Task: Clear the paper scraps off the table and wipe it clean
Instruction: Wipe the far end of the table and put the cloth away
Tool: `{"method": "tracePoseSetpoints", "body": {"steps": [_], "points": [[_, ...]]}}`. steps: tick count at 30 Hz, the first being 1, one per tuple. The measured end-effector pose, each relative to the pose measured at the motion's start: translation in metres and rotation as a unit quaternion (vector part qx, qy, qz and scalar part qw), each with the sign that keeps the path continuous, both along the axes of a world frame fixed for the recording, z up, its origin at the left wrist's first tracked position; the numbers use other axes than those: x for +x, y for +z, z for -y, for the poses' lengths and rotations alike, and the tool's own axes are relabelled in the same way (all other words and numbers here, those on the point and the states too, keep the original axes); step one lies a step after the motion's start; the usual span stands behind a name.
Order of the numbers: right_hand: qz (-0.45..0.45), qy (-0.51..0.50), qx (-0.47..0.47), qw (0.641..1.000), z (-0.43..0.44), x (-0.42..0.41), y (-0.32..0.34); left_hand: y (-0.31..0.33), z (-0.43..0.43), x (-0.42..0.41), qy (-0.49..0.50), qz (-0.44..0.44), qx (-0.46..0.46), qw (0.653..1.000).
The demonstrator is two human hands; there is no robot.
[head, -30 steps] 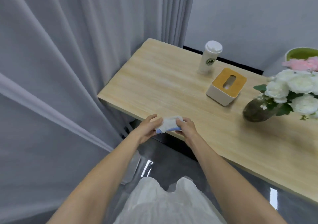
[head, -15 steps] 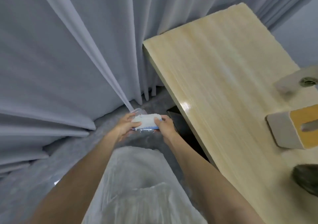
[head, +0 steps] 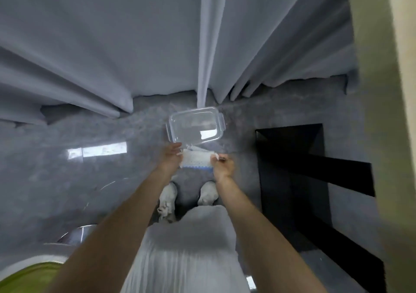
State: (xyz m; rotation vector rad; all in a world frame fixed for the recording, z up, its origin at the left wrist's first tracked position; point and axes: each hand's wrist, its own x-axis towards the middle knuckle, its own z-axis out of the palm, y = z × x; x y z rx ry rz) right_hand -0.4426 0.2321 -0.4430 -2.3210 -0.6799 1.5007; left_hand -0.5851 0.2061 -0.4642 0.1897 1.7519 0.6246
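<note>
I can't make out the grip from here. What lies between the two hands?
In the head view, a white cloth with a blue edge spans the gap between the left hand and right hand, held above the floor just short of the clear container.

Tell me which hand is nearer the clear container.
The left hand: its fingertips reach the container's near rim in the picture. The right hand grips the cloth's other end, lower in frame, farther from the rim.

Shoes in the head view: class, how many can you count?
2: the left shoe below the left forearm, the right shoe beside the right wrist, both on the grey floor, partly hidden.
</note>
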Motion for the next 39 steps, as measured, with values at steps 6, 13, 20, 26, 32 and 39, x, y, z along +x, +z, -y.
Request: {"method": "tracePoseSetpoints", "body": {"steps": [6, 13, 20, 26, 32, 39], "points": [[-0.006, -0.01, 0.033, 0.999, -0.019, -0.036, -0.122, -0.131, -0.005, -0.029, 0.043, -0.039, -0.022, 0.998], [-0.007, 0.022, 0.005, 1.0, -0.02, -0.07, -0.235, -0.233, -0.01, -0.049, 0.064, -0.143, -0.04, 0.987], [0.041, 0.044, -0.037, 0.997, -0.017, -0.08, -0.289, -0.274, -0.013, -0.052, 0.08, -0.195, -0.051, 0.976], [0.058, 0.008, -0.028, 0.998, -0.014, -0.079, -0.294, -0.279, -0.016, -0.046, 0.109, -0.169, -0.059, 0.978], [0.083, -0.013, -0.031, 0.996, -0.015, -0.078, -0.255, -0.25, -0.01, -0.049, 0.096, -0.168, -0.087, 0.977], [0.067, 0.002, -0.029, 0.997, -0.007, -0.07, -0.134, -0.13, -0.01, -0.056, 0.086, -0.139, -0.089, 0.982]]}}
